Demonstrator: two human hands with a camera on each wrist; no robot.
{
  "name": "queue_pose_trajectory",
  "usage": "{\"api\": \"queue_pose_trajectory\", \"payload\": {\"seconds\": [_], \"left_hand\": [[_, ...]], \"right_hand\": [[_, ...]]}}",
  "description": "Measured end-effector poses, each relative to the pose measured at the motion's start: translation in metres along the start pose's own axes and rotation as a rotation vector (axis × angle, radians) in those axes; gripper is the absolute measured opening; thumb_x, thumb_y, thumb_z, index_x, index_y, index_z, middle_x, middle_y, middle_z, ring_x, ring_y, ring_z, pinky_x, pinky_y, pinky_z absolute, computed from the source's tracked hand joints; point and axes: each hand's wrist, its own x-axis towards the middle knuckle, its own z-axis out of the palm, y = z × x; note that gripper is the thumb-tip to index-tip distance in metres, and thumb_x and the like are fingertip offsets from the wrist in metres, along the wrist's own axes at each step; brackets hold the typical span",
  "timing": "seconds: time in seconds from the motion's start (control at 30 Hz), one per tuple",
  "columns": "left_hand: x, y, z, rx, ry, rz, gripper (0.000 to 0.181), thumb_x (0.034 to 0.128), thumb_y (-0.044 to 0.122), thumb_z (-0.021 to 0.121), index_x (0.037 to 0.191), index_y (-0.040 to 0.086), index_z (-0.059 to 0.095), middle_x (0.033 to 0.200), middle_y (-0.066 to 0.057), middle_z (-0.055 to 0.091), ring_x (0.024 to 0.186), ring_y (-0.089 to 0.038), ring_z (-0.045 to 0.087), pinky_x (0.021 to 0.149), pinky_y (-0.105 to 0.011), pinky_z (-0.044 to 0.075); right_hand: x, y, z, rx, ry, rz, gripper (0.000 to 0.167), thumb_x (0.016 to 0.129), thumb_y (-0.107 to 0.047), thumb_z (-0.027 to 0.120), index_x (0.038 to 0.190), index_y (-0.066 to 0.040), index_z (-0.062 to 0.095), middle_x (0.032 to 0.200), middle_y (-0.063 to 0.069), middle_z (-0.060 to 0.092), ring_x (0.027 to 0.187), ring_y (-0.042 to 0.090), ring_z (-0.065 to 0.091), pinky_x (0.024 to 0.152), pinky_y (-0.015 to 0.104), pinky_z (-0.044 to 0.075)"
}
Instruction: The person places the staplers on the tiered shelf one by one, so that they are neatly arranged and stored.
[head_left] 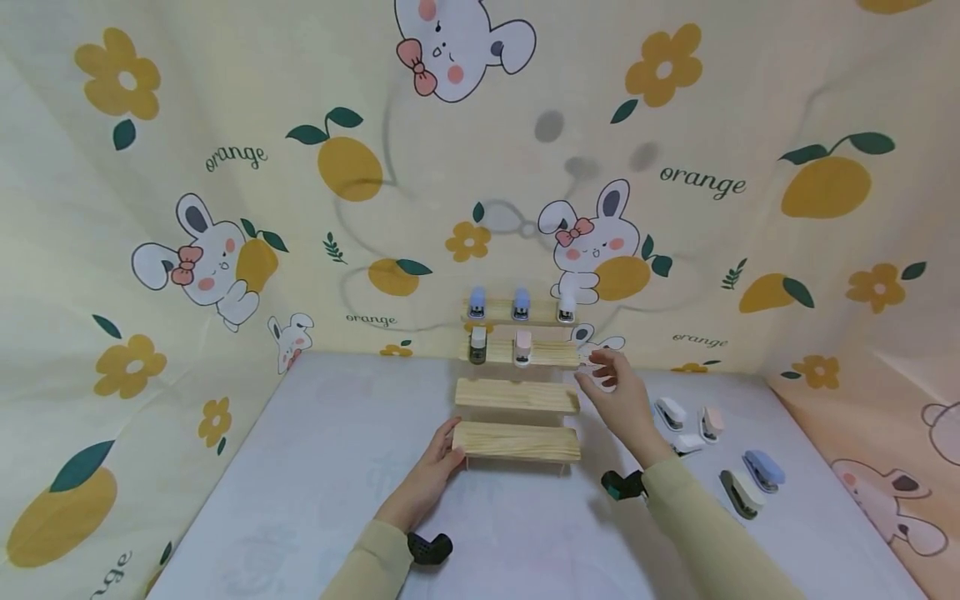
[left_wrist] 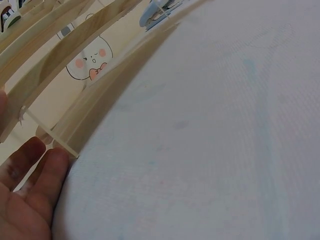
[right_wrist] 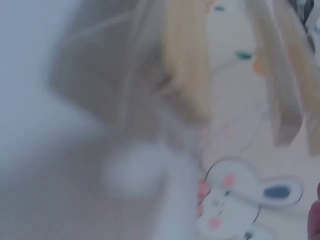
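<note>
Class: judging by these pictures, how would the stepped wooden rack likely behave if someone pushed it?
The wooden rack would probably feel stiff, as its planks look straight in the head view. It might wobble, since thin supports show beneath. The small staplers on its upper tiers could slide, as no fastening shows.
</note>
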Motion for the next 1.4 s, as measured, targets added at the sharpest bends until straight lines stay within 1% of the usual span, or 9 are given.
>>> {"api": "queue_pose_trajectory", "payload": {"seconds": [0.13, 0.3, 0.5, 0.6, 0.77, 1.0, 1.23, 1.33, 1.4], "left_hand": [[0.000, -0.001, 0.000, 0.006, 0.009, -0.012, 0.054, 0.1026, 0.027, 0.046, 0.151, 0.035, 0.023, 0.156, -0.011, 0.026, 0.142, -0.028, 0.023, 0.115, -0.053, 0.013], [0.000, 0.000, 0.000, 0.015, 0.010, -0.016, 0.054, 0.1030, 0.027, 0.045, 0.151, 0.034, 0.023, 0.157, -0.011, 0.024, 0.143, -0.029, 0.021, 0.115, -0.054, 0.011], [0.000, 0.002, 0.000, 0.016, 0.009, -0.018, 0.054, 0.1034, 0.027, 0.045, 0.152, 0.034, 0.022, 0.157, -0.010, 0.024, 0.143, -0.029, 0.023, 0.114, -0.054, 0.012], [-0.001, 0.002, 0.000, 0.012, 0.006, -0.022, 0.054, 0.1035, 0.026, 0.045, 0.152, 0.034, 0.022, 0.157, -0.009, 0.025, 0.142, -0.028, 0.024, 0.115, -0.053, 0.013], [-0.001, 0.003, 0.000, 0.000, 0.007, -0.022, 0.054, 0.1035, 0.025, 0.044, 0.152, 0.034, 0.022, 0.157, -0.009, 0.024, 0.142, -0.027, 0.025, 0.115, -0.052, 0.015], [0.001, 0.001, 0.001, -0.066, -0.029, -0.009, 0.053, 0.1049, 0.021, 0.041, 0.152, 0.031, 0.020, 0.156, -0.014, 0.023, 0.139, -0.026, 0.031, 0.113, -0.044, 0.027], [0.000, 0.004, 0.001, -0.055, -0.023, -0.015, 0.054, 0.1047, 0.023, 0.042, 0.153, 0.030, 0.019, 0.155, -0.015, 0.026, 0.138, -0.026, 0.033, 0.113, -0.044, 0.027], [-0.001, 0.004, 0.001, -0.059, -0.023, -0.021, 0.054, 0.1048, 0.022, 0.042, 0.153, 0.030, 0.019, 0.155, -0.014, 0.026, 0.138, -0.025, 0.033, 0.113, -0.044, 0.027], [-0.001, 0.004, 0.001, -0.060, -0.023, -0.022, 0.054, 0.1048, 0.022, 0.041, 0.153, 0.031, 0.020, 0.155, -0.013, 0.026, 0.138, -0.025, 0.033, 0.113, -0.044, 0.027]], "right_hand": [[-0.008, 0.020, -0.010, -0.064, 0.020, 0.089, 0.053, 0.090, -0.035, 0.069, 0.130, -0.006, 0.050, 0.123, 0.013, 0.058, 0.105, 0.028, 0.055, 0.089, 0.044, 0.044], [-0.015, 0.039, -0.021, -0.115, 0.001, 0.227, 0.064, 0.089, -0.045, 0.067, 0.136, -0.008, 0.046, 0.129, 0.012, 0.054, 0.116, 0.031, 0.049, 0.096, 0.051, 0.041], [-0.020, 0.055, -0.028, -0.178, -0.010, 0.334, 0.073, 0.087, -0.051, 0.066, 0.139, -0.007, 0.042, 0.135, 0.014, 0.049, 0.125, 0.036, 0.041, 0.100, 0.056, 0.037], [-0.022, 0.061, -0.029, -0.190, -0.016, 0.358, 0.077, 0.086, -0.052, 0.067, 0.140, -0.005, 0.040, 0.137, 0.017, 0.047, 0.127, 0.039, 0.038, 0.102, 0.058, 0.035], [-0.024, 0.072, -0.031, -0.200, -0.067, 0.397, 0.085, 0.085, -0.054, 0.067, 0.144, -0.003, 0.034, 0.143, 0.022, 0.040, 0.130, 0.043, 0.033, 0.103, 0.061, 0.033], [-0.024, 0.080, -0.031, -0.163, -0.145, 0.489, 0.092, 0.087, -0.050, 0.067, 0.150, -0.001, 0.021, 0.149, 0.028, 0.028, 0.132, 0.046, 0.032, 0.104, 0.060, 0.034], [-0.024, 0.084, -0.033, -0.138, -0.225, 0.556, 0.097, 0.089, -0.048, 0.065, 0.153, -0.003, 0.008, 0.151, 0.030, 0.020, 0.133, 0.048, 0.030, 0.103, 0.062, 0.032], [-0.024, 0.085, -0.032, -0.142, -0.253, 0.575, 0.097, 0.091, -0.048, 0.063, 0.153, -0.002, 0.005, 0.150, 0.032, 0.020, 0.132, 0.049, 0.030, 0.103, 0.062, 0.032], [-0.024, 0.086, -0.031, -0.145, -0.261, 0.576, 0.093, 0.093, -0.045, 0.062, 0.152, 0.001, 0.006, 0.149, 0.033, 0.021, 0.132, 0.050, 0.030, 0.103, 0.062, 0.032]]}}
